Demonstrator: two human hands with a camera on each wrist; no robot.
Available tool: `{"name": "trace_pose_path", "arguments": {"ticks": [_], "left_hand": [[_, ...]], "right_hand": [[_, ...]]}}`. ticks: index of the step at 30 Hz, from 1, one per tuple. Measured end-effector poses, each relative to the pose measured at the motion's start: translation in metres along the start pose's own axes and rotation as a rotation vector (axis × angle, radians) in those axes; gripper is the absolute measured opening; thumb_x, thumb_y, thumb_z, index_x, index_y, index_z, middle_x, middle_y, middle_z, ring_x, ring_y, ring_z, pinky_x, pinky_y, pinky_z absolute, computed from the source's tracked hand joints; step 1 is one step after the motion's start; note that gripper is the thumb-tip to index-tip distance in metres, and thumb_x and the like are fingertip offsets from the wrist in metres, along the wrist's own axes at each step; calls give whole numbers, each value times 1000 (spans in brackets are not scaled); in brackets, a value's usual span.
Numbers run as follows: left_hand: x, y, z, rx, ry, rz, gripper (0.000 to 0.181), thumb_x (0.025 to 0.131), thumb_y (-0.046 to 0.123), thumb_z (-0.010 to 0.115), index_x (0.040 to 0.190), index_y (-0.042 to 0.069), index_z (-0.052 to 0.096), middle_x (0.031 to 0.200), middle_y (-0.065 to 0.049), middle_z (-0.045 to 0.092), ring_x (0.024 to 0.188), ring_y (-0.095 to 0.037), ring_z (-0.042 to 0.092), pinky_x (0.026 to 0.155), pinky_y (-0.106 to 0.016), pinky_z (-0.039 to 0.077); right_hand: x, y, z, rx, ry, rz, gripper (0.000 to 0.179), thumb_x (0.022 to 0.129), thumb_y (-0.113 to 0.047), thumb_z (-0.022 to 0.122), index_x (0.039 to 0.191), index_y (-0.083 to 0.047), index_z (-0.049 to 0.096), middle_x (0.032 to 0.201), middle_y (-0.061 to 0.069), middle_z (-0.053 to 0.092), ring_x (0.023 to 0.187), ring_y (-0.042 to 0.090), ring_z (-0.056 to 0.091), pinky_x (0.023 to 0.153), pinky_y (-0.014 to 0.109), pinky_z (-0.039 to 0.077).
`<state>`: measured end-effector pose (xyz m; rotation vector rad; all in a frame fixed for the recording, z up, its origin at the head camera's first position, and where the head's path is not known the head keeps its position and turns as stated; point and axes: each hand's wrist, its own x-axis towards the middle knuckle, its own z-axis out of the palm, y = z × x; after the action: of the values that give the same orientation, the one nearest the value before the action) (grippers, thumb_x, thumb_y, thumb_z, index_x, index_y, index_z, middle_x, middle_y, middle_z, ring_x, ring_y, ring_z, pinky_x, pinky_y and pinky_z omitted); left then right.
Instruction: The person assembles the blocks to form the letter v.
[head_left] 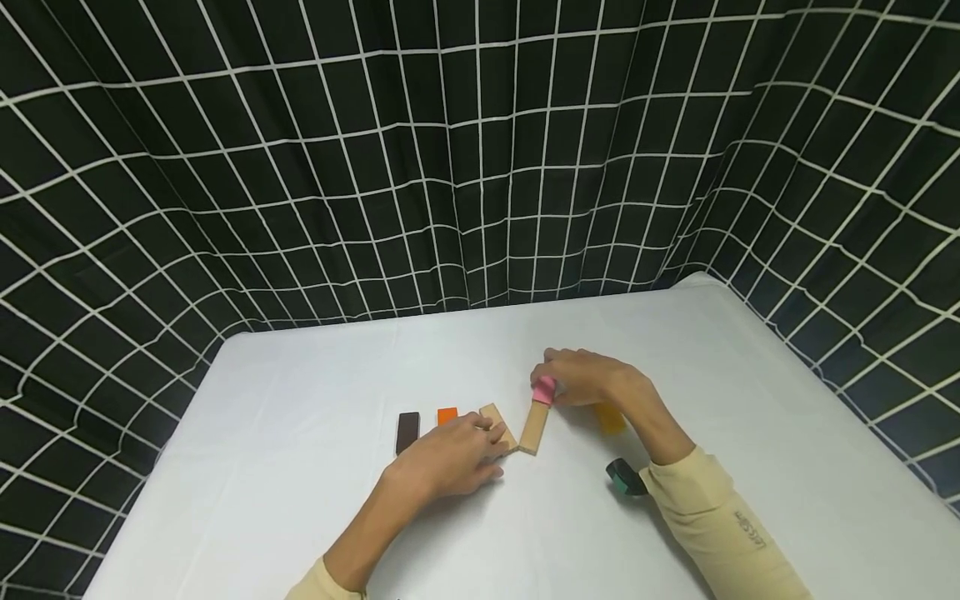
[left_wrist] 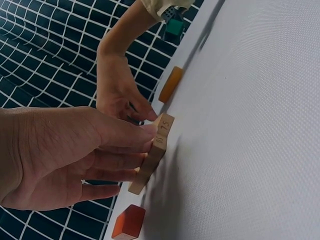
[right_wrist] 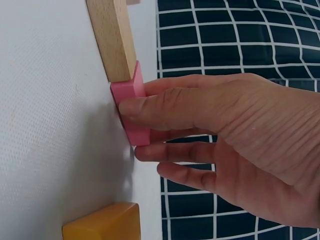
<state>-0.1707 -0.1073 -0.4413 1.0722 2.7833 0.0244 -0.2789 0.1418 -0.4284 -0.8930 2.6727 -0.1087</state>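
Two plain wooden blocks lie on the table with their near ends meeting in a V. My left hand (head_left: 450,457) holds the left wooden block (head_left: 492,414) between thumb and fingers; in the left wrist view, printed marks show on the block ends (left_wrist: 159,139). My right hand (head_left: 588,377) pinches a pink block (right_wrist: 131,91) between thumb and fingers. That pink block touches the far end of the right wooden block (head_left: 534,427), roughly in line with it. Part of the left wooden block is hidden behind my left fingers.
An orange block (head_left: 447,414) and a dark brown block (head_left: 407,432) lie left of the wooden ones, partly covered by my left hand. A yellow block (head_left: 611,419) rests under my right wrist. Black gridded cloth (head_left: 480,167) hangs behind the white table (head_left: 300,400).
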Motion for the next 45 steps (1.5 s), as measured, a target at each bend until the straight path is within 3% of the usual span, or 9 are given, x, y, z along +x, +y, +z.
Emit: {"name": "trace_pose_path", "arguments": {"ticks": [7, 11, 18, 22, 30, 39, 45], "left_hand": [[3, 4, -3, -38, -19, -15, 40, 102, 36, 67, 140, 22, 68, 155, 1, 59, 146, -23, 54, 122, -37, 46], [3, 3, -6, 10, -11, 10, 40, 102, 37, 67, 139, 22, 69, 150, 3, 63, 144, -22, 55, 121, -36, 47], [-1, 1, -6, 0, -2, 17, 39, 103, 36, 66, 138, 20, 70, 153, 0, 61, 144, -25, 55, 121, -38, 48], [-2, 1, -6, 40, 31, 32, 39, 103, 36, 67, 137, 20, 70, 151, 1, 63, 141, -24, 57, 120, -36, 48], [-4, 3, -5, -22, 18, -3, 40, 103, 35, 66, 140, 20, 68, 153, 1, 60, 144, -24, 55, 121, -37, 47], [0, 0, -4, -38, 41, -12, 39, 102, 35, 67, 137, 17, 70, 151, 0, 62, 141, -23, 57, 119, -36, 49], [1, 4, -2, -99, 33, -36, 40, 101, 34, 68, 137, 17, 69, 151, 0, 61, 142, -24, 56, 121, -37, 47]], "right_hand": [[-5, 2, 0, 45, -7, -13, 34, 91, -14, 80, 122, -27, 72, 106, 2, 60, 89, 17, 57, 81, 34, 54], [-6, 2, -1, 53, -3, -6, 34, 92, -15, 78, 123, -27, 71, 104, 1, 59, 89, 17, 56, 78, 32, 52], [-3, 3, -2, 70, -30, -14, 40, 92, -14, 77, 129, -27, 69, 109, 1, 60, 93, 17, 56, 83, 35, 53], [-2, 1, -4, 52, -29, -26, 40, 91, -12, 78, 127, -27, 69, 108, 1, 61, 91, 17, 55, 81, 34, 52], [-4, -2, -4, 53, -37, -28, 39, 92, -13, 78, 128, -25, 69, 112, 2, 62, 97, 19, 57, 88, 38, 55], [-3, -2, -5, 73, -43, -2, 46, 91, -14, 78, 134, -27, 67, 114, 3, 60, 95, 19, 55, 81, 35, 52], [-5, -2, -2, 78, -50, -10, 44, 91, -14, 79, 132, -27, 68, 112, 2, 60, 98, 19, 54, 84, 36, 53]]}}
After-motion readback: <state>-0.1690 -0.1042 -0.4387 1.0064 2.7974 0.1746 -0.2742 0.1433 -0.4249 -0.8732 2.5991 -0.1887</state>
